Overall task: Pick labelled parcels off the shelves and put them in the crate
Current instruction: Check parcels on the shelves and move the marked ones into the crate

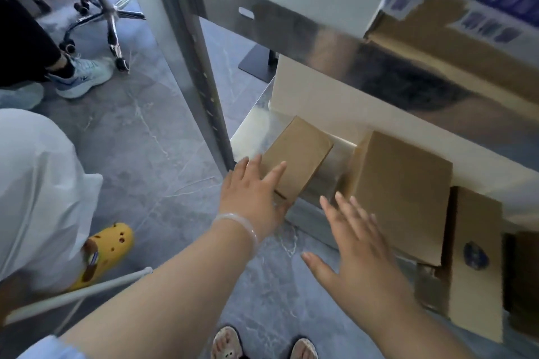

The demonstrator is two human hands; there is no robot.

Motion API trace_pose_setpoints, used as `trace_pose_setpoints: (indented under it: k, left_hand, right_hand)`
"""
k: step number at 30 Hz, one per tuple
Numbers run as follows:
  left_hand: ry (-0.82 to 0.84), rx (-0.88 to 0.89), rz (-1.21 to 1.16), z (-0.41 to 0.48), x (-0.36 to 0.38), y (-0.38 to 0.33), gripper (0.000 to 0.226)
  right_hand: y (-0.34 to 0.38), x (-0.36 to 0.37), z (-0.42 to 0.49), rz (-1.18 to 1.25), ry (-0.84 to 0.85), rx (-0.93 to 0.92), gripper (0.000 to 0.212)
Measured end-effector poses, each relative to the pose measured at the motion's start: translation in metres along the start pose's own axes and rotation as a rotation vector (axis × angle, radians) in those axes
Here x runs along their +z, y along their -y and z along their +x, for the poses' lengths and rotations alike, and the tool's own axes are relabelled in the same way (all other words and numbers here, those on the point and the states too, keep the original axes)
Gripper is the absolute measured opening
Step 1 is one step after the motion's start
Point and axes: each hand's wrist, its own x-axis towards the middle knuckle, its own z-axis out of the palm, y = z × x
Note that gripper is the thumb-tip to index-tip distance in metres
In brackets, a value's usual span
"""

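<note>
- Small parcel (297, 154): a plain brown cardboard box, rectangular with crisp edges and a matte surface, lying at an angle on the low metal shelf (250, 128) near the shelf's upright post (186, 46). No label shows on its visible faces.
- The left hand (250, 198) rests on the near corner of this box, fingers spread and flat, not yet wrapped around it.
- The right hand (358, 251) hovers open just beside it, fingers apart, holding nothing, close to a larger brown box (402, 192).
- A judgement: the step in hand is reaching for a pick; nothing is lifted yet.
- The next move likely calls for closing both hands on the box's opposite sides and sliding it out under the shiny steel beam (335, 46) above.
- Further flat cardboard parcels (475, 265) lean to the right; one carries a round blue mark.
- The crate is not in view.
- The floor (163, 160) is grey, marbled tile.
</note>
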Motion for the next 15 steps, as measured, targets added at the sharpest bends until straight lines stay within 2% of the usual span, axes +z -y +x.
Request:
trace_pose_setpoints:
  k: [4, 8, 11, 15]
  left_hand:
    - [-0.05, -0.004, -0.033, 0.032, 0.005, -0.008, 0.081]
    - [0.05, -0.025, -0.07, 0.043, 0.015, -0.014, 0.094]
    - [-0.005, -0.012, -0.115, 0.039, 0.019, -0.01, 0.092]
    - [-0.009, -0.095, -0.561, 0.015, 0.019, 0.004, 0.083]
  right_hand:
    - [-0.005, 0.015, 0.013, 0.033, -0.004, 0.03, 0.084]
    - [-0.003, 0.025, 0.014, 0.096, 0.013, 0.041, 0.08]
    - [-0.002, 0.027, 0.012, 0.125, -0.002, 0.041, 0.078]
    - [-0.002, 0.024, -0.001, 0.246, -0.001, 0.087, 0.073]
